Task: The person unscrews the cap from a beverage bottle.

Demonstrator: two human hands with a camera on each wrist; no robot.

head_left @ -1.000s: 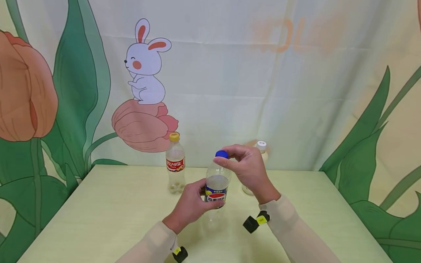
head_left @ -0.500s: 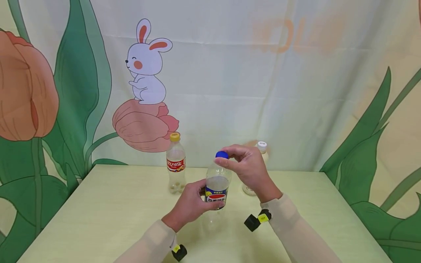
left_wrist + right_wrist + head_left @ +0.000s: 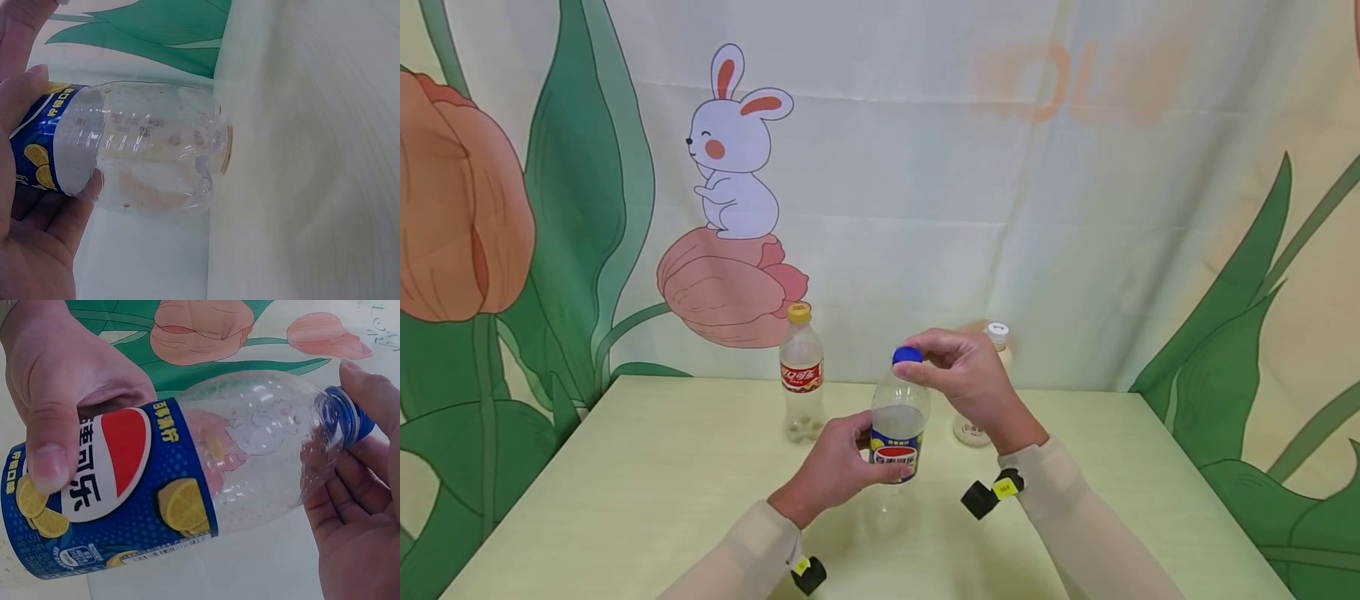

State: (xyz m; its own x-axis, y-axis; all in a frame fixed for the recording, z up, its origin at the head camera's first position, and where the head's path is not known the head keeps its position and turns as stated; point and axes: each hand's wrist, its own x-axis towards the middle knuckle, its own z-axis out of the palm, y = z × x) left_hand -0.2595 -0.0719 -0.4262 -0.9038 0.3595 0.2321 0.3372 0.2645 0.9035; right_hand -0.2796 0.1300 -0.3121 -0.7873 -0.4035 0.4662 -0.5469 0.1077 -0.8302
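Two hands hold one clear bottle point(image 3: 901, 400), smooth, shiny plastic, roughly upright over the pale, wood-grained bench point(image 3: 625, 475); we cannot tell whether it touches the surface. We see the left hand point(image 3: 838, 467) curled round its blue, lemon-printed label point(image 3: 112, 494), and the right hand point(image 3: 966, 379) pinching the short, round blue cap point(image 3: 907, 355) between thumb and fingers. Farther back we find a waisted, yellow-capped bottle point(image 3: 801, 375) at left and, partly hidden by the right hand, a white-capped bottle point(image 3: 973, 432). Behind hangs creased, flower-printed cloth point(image 3: 887, 167).
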